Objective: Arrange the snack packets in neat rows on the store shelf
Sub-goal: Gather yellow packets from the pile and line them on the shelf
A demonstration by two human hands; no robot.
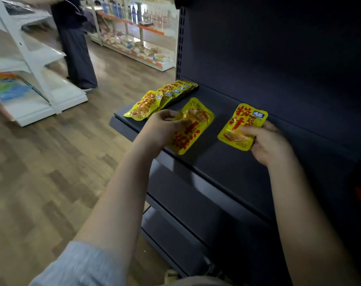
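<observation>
The dark shelf (227, 166) carries one overlapping row of packets (165, 96) at its eleven o'clock corner. The left hand (163, 126) pinches a yellow packet (193, 129) just beside that row; the right hand (268, 141) grips another packet (242, 126) at three o'clock. A second row seems to begin; next, both packets likely need laying flat and aligned.

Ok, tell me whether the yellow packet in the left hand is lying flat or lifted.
Cannot tell: the yellow foil snack packet overlaps the dark shelf, pinched by the left hand.
</observation>
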